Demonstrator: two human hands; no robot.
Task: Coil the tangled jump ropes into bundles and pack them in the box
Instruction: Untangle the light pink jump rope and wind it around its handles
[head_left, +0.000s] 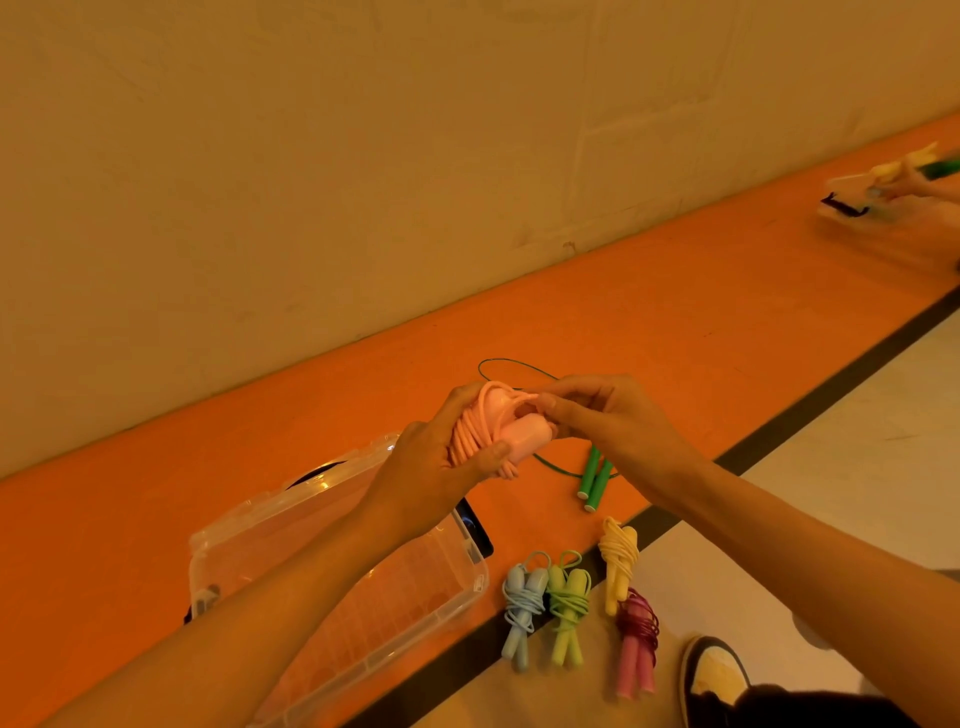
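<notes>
Both left hand (423, 470) and right hand (615, 418) hold the pink rope (521, 439).

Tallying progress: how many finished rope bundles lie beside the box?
4: blue bundle, light green bundle, yellow bundle and magenta bundle, all lying right of the box. None visible inside it.

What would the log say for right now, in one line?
left hand: grips pink rope | right hand: pinches pink rope | box: open | four bundles: beside box | green rope: uncoiled
</notes>
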